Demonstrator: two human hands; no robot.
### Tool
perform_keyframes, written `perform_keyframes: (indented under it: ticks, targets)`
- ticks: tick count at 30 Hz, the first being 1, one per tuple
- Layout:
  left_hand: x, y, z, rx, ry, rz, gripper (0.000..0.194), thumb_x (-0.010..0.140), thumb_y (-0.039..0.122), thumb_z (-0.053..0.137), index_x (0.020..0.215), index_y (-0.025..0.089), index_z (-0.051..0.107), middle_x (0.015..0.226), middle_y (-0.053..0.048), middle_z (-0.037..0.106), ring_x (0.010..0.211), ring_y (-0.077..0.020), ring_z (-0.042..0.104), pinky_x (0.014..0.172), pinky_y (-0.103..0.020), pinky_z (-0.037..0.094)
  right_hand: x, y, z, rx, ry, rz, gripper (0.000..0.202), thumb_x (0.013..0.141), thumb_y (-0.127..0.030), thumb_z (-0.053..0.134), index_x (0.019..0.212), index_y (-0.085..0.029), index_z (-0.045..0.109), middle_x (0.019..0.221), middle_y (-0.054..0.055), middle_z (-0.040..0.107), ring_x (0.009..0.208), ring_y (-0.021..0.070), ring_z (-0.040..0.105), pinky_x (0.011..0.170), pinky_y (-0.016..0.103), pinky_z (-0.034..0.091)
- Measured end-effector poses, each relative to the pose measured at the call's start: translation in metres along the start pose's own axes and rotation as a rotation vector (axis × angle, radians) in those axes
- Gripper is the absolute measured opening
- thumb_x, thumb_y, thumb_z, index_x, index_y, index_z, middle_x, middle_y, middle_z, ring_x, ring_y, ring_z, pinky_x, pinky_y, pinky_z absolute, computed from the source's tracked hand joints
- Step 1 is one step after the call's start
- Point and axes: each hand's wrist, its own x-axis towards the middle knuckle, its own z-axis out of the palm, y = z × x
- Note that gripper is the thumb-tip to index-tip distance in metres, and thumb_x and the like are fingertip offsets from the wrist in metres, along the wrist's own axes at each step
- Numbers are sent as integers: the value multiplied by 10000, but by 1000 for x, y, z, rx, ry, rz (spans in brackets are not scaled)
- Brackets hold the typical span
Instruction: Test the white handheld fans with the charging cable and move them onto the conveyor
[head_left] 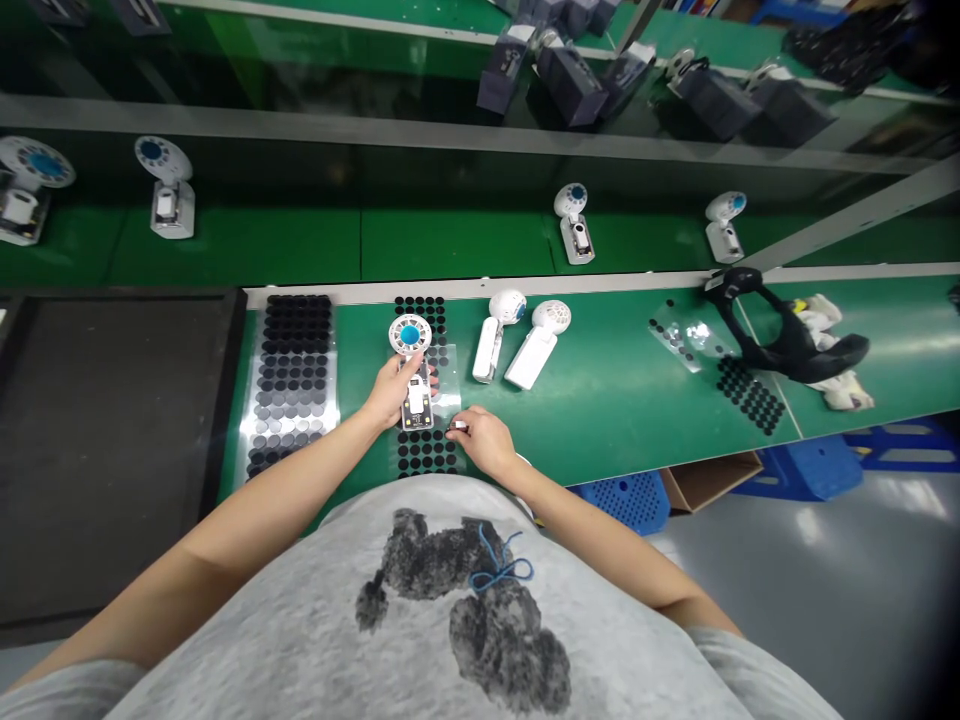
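Note:
My left hand [388,392] is wrapped round a white handheld fan [417,393], whose round head with a blue centre points away from me and whose handle shows a dark inner panel. Just to its right, my right hand [484,440] pinches a small dark and white piece [457,427]. Beneath both lies a sheet of black round stickers [426,455], partly covered by the fan. Two more white fans, one [489,345] nearer and another [534,355] beside it, lie to the right of the held fan.
Another sticker sheet [292,385] lies at left, beside a large dark tray [112,450]. More fans [576,235] stand along the back ledge. At right are a black strap-like object [795,345] and more stickers [750,395]. Blue stools [630,500] stand below the table edge.

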Motion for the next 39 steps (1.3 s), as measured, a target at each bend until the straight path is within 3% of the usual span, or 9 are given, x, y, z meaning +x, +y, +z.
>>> perform_keyframes:
  ticks: [8, 15, 19, 24, 29, 33, 36, 39]
  targets:
    - [-3, 2, 1, -28, 26, -1, 369, 715, 404, 685, 895, 139, 501, 791, -54, 628, 616, -163, 632, 525, -290, 549, -10, -8, -11, 183, 19, -51, 28, 796, -164, 618, 814, -179, 633, 795, 14, 551, 710, 147, 516, 669, 258, 371]
    - [1, -1, 0, -40, 31, -7, 343, 734, 395, 672, 878, 141, 492, 785, -50, 630, 611, -145, 632, 544, -272, 548, -15, -19, -54, 481, 124, -91, 94, 811, -251, 557, 761, -172, 552, 735, -4, 473, 665, 135, 451, 653, 268, 368]
    - [-4, 9, 4, -45, 33, -46, 308, 757, 377, 656, 878, 144, 495, 751, -39, 623, 589, -141, 623, 542, -282, 548, -14, -23, -81, 640, 67, -82, 217, 829, -363, 507, 717, -179, 485, 606, -51, 374, 533, 98, 340, 512, 234, 297]
    - [-46, 59, 25, -82, -117, -170, 315, 863, 415, 479, 876, 114, 571, 770, -85, 627, 621, -184, 626, 595, -375, 560, -39, -47, -128, 931, -28, -125, 245, 808, -396, 567, 727, -178, 490, 583, -72, 316, 493, 70, 241, 459, 232, 187]
    - [-112, 109, 58, -137, -315, -238, 309, 910, 346, 389, 906, 124, 603, 789, -73, 624, 651, -173, 613, 605, -330, 550, -73, -84, -170, 871, 33, -303, 105, 809, -236, 593, 736, -172, 554, 678, -33, 488, 597, 81, 427, 535, 219, 334]
    - [-146, 124, 77, -131, -368, -150, 232, 893, 323, 443, 949, 158, 596, 839, -50, 633, 763, -183, 626, 705, -322, 543, -92, -102, -182, 838, 61, -352, 56, 794, -181, 612, 793, -183, 557, 691, -37, 527, 602, 84, 478, 531, 211, 379]
    - [-158, 128, 85, -112, -353, -45, 226, 896, 302, 439, 960, 161, 603, 907, -50, 638, 938, -217, 606, 815, -327, 518, -100, -108, -183, 730, 108, -372, 41, 796, -175, 609, 801, -191, 571, 645, -56, 515, 528, 68, 442, 494, 206, 368]
    - [-164, 130, 87, -89, -336, -13, 235, 891, 319, 445, 966, 169, 610, 897, -46, 639, 992, -247, 592, 827, -346, 519, -105, -111, -184, 598, 161, -408, 79, 808, -169, 584, 733, -193, 582, 630, -59, 521, 524, 70, 448, 507, 210, 382]
